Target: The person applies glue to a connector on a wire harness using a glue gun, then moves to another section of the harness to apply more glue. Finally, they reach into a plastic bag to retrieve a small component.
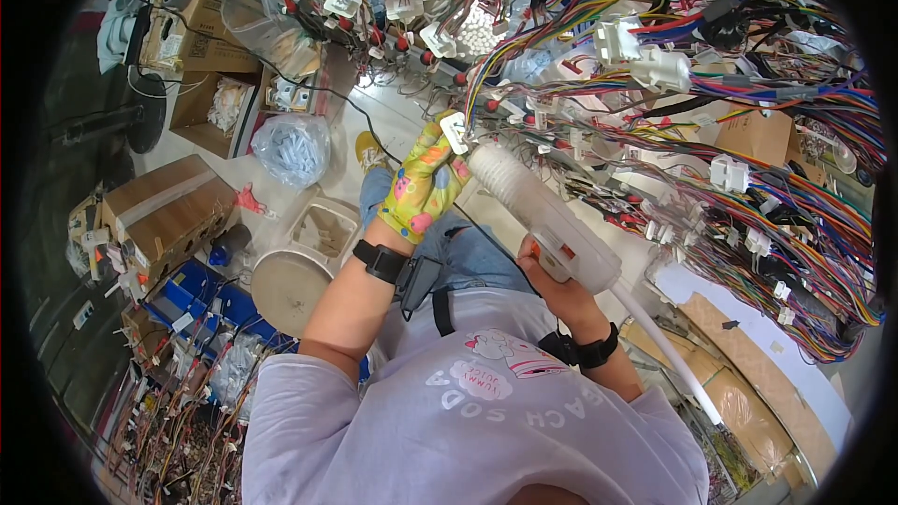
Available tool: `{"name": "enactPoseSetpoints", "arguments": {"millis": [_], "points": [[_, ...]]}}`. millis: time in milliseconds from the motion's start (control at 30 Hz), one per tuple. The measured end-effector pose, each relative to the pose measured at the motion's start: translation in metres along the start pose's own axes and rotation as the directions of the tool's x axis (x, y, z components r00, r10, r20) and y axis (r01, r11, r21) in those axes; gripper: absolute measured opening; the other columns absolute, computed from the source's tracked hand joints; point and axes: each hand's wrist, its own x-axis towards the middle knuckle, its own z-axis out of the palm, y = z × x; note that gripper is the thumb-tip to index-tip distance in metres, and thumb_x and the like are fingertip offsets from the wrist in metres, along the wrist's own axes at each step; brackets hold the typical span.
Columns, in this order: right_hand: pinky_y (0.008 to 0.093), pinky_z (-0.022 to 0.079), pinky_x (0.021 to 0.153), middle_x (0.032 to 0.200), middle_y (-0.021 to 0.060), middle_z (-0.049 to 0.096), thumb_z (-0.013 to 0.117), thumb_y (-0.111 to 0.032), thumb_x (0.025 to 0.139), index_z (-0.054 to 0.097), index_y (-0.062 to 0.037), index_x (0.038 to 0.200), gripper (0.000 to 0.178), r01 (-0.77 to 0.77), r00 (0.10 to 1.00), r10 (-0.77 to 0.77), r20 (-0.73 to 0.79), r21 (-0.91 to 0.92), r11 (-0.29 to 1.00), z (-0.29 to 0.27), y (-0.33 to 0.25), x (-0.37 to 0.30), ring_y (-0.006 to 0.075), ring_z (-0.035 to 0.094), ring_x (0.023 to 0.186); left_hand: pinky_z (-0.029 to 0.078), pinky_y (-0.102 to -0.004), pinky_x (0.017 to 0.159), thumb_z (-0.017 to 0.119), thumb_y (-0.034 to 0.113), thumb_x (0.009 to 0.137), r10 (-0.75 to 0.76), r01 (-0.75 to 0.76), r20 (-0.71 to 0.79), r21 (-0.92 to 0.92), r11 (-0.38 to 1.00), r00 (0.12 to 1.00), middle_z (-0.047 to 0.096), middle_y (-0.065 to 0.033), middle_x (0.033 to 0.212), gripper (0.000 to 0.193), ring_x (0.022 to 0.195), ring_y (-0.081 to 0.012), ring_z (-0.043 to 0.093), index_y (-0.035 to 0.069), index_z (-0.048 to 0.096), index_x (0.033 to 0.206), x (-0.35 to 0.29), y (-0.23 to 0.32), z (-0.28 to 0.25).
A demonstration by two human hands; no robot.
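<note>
Connector of white plastic [455,134] on multicoloured wires [470,96], pinched by the yellow-gloved left hand [421,184]; the bare right hand [557,294] grasps a translucent gun-shaped plastic tool [541,209], its tip just beside

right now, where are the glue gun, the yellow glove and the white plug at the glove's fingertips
glue gun [554,217]: head view, on its pale body
yellow glove [417,191]: head view, on its patterned middle
white plug [455,134]: head view, on its housing
</note>
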Motion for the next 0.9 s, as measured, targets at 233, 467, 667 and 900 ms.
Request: {"name": "enactPoseSetpoints", "arguments": {"millis": [233,467,667,900], "points": [[0.0219,0.038,0.061,0.07,-0.003,0.049,0.06,0.0,0.082,0.055,-0.0061,0.077,0.009,-0.027,0.999,0.027,-0.033,-0.007,1.0,0.001,-0.006,0.0,0.0068,0.046,0.066,0.049,-0.0313,0.088,0.052,0.004,0.091,-0.011,0.011,0.02,-0.001,1.0,1.0,0.057,-0.0056,0.116,0.042,0.106,-0.017,0.056,0.01,0.047,0.132,-0.002,0.001,0.001],[0.0216,0.041,0.057,0.073,-0.0036,0.054,0.064,-0.002,0.082,0.059,-0.0062,0.086,0.007,0.003,0.999,-0.002,-0.038,0.04,0.999,-0.002,-0.001,0.0,0.0048,0.049,0.065,0.049,-0.0285,0.082,0.056,0.007,0.089,-0.011,0.009,0.066,0.037,0.999,0.998,0.056,-0.0039,0.119,0.048,0.106,-0.0159,0.055,0.012,0.043,0.135,-0.001,0.0,-0.004],[0.0219,0.038,0.06,0.072,-0.0036,0.05,0.063,-0.003,0.083,0.056,-0.0069,0.081,0.009,-0.047,0.997,0.051,-0.064,0.069,0.997,0.0,-0.004,-0.002,0.006,0.046,0.067,0.05,-0.033,0.085,0.055,0.007,0.089,0.009,-0.01,0.029,0.029,1.0,1.0,0.055,-0.0056,0.121,0.048,0.109,-0.0202,0.056,0.011,0.043,0.135,0.002,-0.002,-0.006],[0.0227,0.037,0.064,0.072,-0.0039,0.048,0.063,-0.004,0.083,0.054,-0.0065,0.077,0.011,-0.078,0.996,0.079,-0.036,0.032,0.996,-0.003,-0.009,0.0,0.0071,0.045,0.069,0.046,-0.0235,0.074,0.053,0.006,0.094,-0.005,0.007,-0.059,0.031,0.999,0.998,0.059,-0.0003,0.11,0.033,0.095,-0.01,0.056,0.015,0.053,0.126,-0.001,-0.002,0.006]]}}
